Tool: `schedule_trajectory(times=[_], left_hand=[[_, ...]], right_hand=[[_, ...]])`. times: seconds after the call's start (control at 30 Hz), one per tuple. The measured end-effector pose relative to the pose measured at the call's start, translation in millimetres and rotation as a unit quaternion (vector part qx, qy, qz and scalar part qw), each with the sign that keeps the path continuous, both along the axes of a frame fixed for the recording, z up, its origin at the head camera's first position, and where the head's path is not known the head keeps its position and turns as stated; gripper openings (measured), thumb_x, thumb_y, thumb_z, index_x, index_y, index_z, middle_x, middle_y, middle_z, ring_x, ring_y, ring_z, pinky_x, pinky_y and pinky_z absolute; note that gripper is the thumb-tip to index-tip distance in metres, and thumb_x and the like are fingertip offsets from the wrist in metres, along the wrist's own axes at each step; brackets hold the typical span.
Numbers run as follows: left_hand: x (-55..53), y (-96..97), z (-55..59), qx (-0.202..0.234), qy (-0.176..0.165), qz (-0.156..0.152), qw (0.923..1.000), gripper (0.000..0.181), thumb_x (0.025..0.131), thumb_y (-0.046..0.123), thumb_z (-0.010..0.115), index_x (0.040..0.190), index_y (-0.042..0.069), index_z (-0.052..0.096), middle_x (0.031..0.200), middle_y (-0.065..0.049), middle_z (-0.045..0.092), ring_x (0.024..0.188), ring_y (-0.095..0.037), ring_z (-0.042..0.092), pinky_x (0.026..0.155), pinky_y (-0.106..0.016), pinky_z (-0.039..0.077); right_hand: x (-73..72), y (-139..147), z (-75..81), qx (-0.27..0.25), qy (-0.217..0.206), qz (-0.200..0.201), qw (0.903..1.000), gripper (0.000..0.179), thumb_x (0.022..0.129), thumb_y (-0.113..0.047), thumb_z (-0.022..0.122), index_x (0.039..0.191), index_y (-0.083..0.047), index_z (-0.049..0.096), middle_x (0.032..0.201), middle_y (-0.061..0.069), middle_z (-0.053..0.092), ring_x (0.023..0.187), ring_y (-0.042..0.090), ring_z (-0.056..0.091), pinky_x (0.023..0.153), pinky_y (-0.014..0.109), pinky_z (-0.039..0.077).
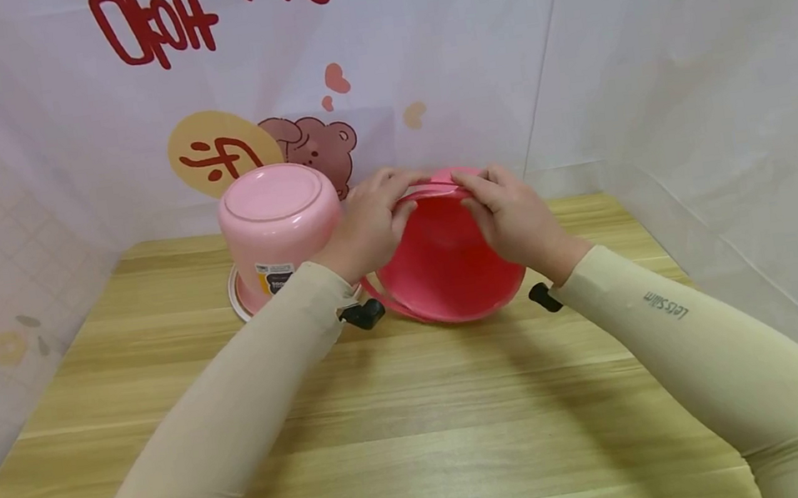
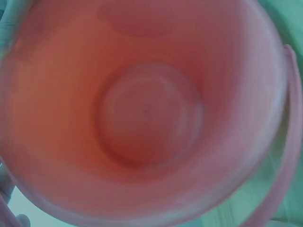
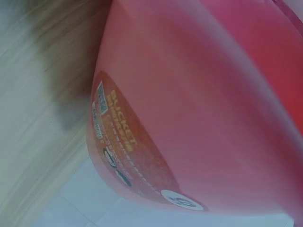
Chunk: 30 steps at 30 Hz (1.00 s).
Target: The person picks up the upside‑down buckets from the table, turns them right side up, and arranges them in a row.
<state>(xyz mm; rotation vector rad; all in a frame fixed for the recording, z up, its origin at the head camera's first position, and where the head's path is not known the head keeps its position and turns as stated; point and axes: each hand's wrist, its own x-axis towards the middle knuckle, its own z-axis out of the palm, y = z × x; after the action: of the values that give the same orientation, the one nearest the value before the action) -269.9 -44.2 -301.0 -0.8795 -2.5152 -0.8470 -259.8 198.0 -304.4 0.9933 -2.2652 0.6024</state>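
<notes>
A red-pink bucket point(image 1: 447, 272) lies tilted over the table with its mouth turned toward me. My left hand point(image 1: 369, 223) grips its upper rim on the left, thumb on the inner side. On the right part of the same rim, my right hand point(image 1: 511, 213) holds on, its thumb inside too. The left wrist view looks straight into the bucket's round bottom point(image 2: 149, 116), with the curved handle point(image 2: 284, 165) hanging off the rim at the right. An orange-red label point(image 3: 128, 137) printed "BUCKET" shows on the outer wall in the right wrist view.
Left of the bucket, a light pink tub point(image 1: 278, 223) stands upside down, its pale rim on the table and a small sticker point(image 1: 274, 278) on its side. The wood-grain table point(image 1: 423, 431) runs back to a white printed curtain point(image 1: 433, 51).
</notes>
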Motion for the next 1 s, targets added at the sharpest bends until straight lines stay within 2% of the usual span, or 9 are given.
schedule_trajectory(times=[0.2,0.43,0.6,0.83,1.0], left_hand=[[-0.1,-4.8,-3.6,-0.004,0.008,0.01,0.9999,0.053,0.107,0.019,0.061,0.158,0.023,0.05,0.159,-0.005,0.049,0.148,-0.025,0.047,0.124,-0.054,0.037],[1.2,-11.8,-10.3,-0.003,-0.008,0.018,0.9998,0.062,0.107,0.021,0.06,0.165,0.017,0.038,0.169,-0.004,0.038,0.155,-0.024,0.038,0.121,-0.043,0.044],[1.6,-17.1,-15.2,-0.003,-0.004,0.019,0.9998,0.064,0.107,0.022,0.061,0.165,0.015,0.036,0.171,-0.006,0.032,0.158,-0.024,0.033,0.12,-0.042,0.045],[4.9,-25.6,-21.1,0.0,-0.027,0.035,0.999,0.067,0.106,0.025,0.062,0.166,0.021,0.034,0.176,-0.002,0.022,0.161,-0.027,0.028,0.114,-0.048,0.05],[5.9,-30.5,-25.9,-0.007,-0.033,0.044,0.9985,0.066,0.106,0.027,0.061,0.166,0.021,0.034,0.177,-0.004,0.02,0.162,-0.03,0.026,0.114,-0.049,0.05]], right_hand=[[0.4,4,5.2,-0.02,-0.037,-0.03,0.9987,0.04,0.101,-0.003,0.066,0.14,0.006,0.063,0.109,0.025,0.067,0.094,0.038,0.063,0.077,0.047,0.06],[-0.1,10,8.7,-0.048,-0.07,-0.059,0.9947,0.039,0.102,-0.003,0.064,0.14,0.006,0.063,0.11,0.026,0.067,0.093,0.039,0.063,0.079,0.049,0.059],[0.2,13,13.2,-0.068,-0.092,-0.08,0.9902,0.038,0.104,-0.005,0.061,0.142,0.004,0.063,0.113,0.027,0.067,0.096,0.039,0.063,0.079,0.05,0.059],[-2.2,16,20.6,-0.106,-0.142,-0.114,0.9776,0.039,0.107,-0.008,0.058,0.144,0.003,0.061,0.123,0.027,0.067,0.108,0.04,0.061,0.088,0.053,0.058],[-3.7,20,22.4,-0.131,-0.177,-0.136,0.966,0.041,0.108,-0.012,0.056,0.147,-0.001,0.059,0.131,0.024,0.066,0.116,0.037,0.063,0.094,0.055,0.059]])
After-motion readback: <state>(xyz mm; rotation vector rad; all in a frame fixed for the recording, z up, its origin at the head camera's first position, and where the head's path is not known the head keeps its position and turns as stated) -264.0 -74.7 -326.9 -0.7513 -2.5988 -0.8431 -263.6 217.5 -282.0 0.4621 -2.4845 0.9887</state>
